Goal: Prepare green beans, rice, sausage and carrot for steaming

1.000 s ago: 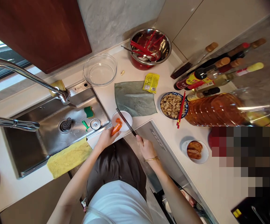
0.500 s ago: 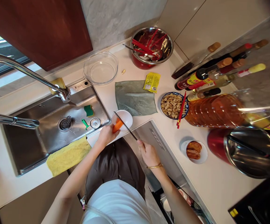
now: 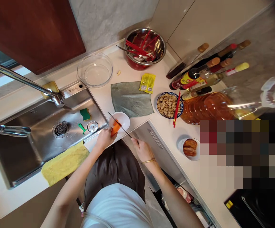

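Note:
My left hand [image 3: 105,137] is closed around an orange carrot [image 3: 115,129], holding it tilted over a small white bowl [image 3: 126,118]. In my right hand [image 3: 143,150] is a knife [image 3: 126,131], gripped by its handle. Its thin dark blade crosses over the bowl and lies against the carrot near its far end. Some orange shows beyond the blade; whether that is a cut piece or the carrot's end, I cannot tell. The bowl stands at the counter's front edge, by the sink corner.
Left lies the steel sink [image 3: 42,123] with a green sponge [image 3: 85,114] and a green peeler [image 3: 82,128]; a yellow cloth [image 3: 64,161] drapes its front edge. Behind the bowl is a grey-green sheet [image 3: 130,101]. Rightward stand a patterned bowl of chopped food [image 3: 167,105] and several bottles [image 3: 187,77].
The view has shifted, so most things sit further left in the picture. Both hands keep their hold on the carrot and the knife, with the blade still across the carrot.

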Motion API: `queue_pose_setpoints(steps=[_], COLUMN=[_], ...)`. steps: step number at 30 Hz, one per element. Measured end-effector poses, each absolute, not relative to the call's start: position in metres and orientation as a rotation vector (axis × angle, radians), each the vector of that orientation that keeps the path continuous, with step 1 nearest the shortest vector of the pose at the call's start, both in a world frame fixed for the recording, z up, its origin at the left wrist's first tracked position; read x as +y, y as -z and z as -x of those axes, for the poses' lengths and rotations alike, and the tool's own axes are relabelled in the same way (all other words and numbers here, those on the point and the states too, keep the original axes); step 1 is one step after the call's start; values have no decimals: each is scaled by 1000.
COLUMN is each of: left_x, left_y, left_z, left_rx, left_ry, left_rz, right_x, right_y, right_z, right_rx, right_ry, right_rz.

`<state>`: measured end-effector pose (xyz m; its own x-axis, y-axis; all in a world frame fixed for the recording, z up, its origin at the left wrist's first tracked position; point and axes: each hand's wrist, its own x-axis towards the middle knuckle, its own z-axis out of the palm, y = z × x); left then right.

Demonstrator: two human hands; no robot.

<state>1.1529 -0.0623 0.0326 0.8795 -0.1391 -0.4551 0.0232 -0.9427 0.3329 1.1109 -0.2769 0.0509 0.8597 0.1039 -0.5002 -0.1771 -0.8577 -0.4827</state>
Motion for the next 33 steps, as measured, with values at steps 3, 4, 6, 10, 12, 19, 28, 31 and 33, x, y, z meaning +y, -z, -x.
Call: queue_pose_setpoints(steps=[3, 4, 6, 10, 12, 19, 28, 31, 33], left_x=[-58, -57, -58, -59, -56, -57, -69, -56, -49], left_y=[-35, -35, -36, -37, -38, -41, -58, -56, -52], left_z=[-1158, -1159, -1161, -1159, -1160, -1162, -1161, -1161, -1160], left_rx=[-144, -153, -145, -94, -120, -143, -84, -59, -49], left_ry=[742, 738, 701, 633, 661, 643, 575, 562, 571], left_rz=[-2622, -2637, -2724, -2803, -2715, -2794, -2500, -2525, -2549], right_x=[-276, -275, -273, -270, -270, -265, -271, -273, -274], right_y=[-44, -43, -40, -41, -43, -43, -35, -36, -38], right_z=[-1114, -1115, -1117, -1118, -1118, -1120, -1128, -1128, -1127], right_rx=[32, 29, 35, 39, 27, 61, 141, 145, 151], right_ry=[-682, -675, -660, -638, -639, -665, -654, -621, -594], right_rz=[2473, 2463, 2454, 2460, 2471, 2476, 2479, 2427, 2386])
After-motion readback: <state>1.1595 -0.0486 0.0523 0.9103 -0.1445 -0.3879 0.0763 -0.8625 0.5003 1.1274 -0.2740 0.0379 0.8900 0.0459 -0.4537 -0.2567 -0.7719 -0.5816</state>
